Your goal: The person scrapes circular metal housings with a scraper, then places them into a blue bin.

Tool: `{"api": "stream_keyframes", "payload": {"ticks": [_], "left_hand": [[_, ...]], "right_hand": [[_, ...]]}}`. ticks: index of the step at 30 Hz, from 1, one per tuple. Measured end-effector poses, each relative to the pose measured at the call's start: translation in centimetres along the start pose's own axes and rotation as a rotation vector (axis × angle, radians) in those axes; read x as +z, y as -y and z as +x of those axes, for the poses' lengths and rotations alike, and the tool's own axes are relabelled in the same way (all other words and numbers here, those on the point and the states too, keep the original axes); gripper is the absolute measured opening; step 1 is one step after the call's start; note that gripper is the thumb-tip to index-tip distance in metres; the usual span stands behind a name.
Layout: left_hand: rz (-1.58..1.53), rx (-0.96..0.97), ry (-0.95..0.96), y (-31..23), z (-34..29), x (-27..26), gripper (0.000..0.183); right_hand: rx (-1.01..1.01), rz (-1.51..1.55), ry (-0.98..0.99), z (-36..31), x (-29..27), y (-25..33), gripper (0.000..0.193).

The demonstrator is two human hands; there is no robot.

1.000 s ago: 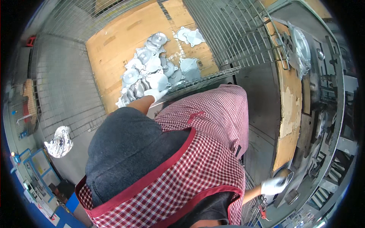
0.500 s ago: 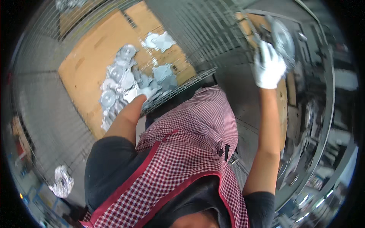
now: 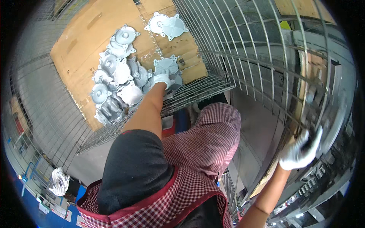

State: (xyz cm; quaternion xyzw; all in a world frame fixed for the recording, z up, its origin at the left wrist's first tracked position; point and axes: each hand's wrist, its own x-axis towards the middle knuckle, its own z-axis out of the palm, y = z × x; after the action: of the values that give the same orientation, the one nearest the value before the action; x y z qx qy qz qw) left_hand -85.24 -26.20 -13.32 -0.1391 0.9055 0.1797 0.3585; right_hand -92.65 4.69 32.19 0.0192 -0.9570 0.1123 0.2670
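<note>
My left hand (image 3: 163, 78), in a white glove, reaches into a wire cage (image 3: 197, 89) lined with cardboard (image 3: 76, 41). It lies on a pile of several round silver cast metal parts (image 3: 121, 81), fingers curled over one part (image 3: 167, 65); whether it grips that part is unclear. My right hand (image 3: 298, 152), also gloved, is out at the right. It holds a blurred grey round metal part (image 3: 329, 127) against a shelf edge there.
Two more cast parts (image 3: 167, 26) lie apart on the cardboard at the far side. The cage's raised mesh wall (image 3: 258, 53) stands between my two hands. A crumpled silver wrap (image 3: 59, 181) lies on the floor at lower left. I wear a red checked apron (image 3: 197, 159).
My right hand rose from low at my side to high by the shelf with a round part, and now sits lower on the right. My left hand stayed on the pile.
</note>
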Motion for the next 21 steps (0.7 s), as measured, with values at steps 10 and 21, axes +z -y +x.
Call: {"api": "stream_keyframes", "payload": {"ticks": [10, 21], "left_hand": [[0.121, 0.186, 0.019, -0.2, 8.8, -0.2, 0.027], [0.141, -0.035, 0.148, -1.8, 8.6, -5.9, 0.088]], "right_hand": [[-0.242, 0.033, -0.192, -0.3, 0.0, -3.0, 0.045], [-0.245, -0.177, -0.206, -1.0, -0.6, -3.2, 0.044]]}}
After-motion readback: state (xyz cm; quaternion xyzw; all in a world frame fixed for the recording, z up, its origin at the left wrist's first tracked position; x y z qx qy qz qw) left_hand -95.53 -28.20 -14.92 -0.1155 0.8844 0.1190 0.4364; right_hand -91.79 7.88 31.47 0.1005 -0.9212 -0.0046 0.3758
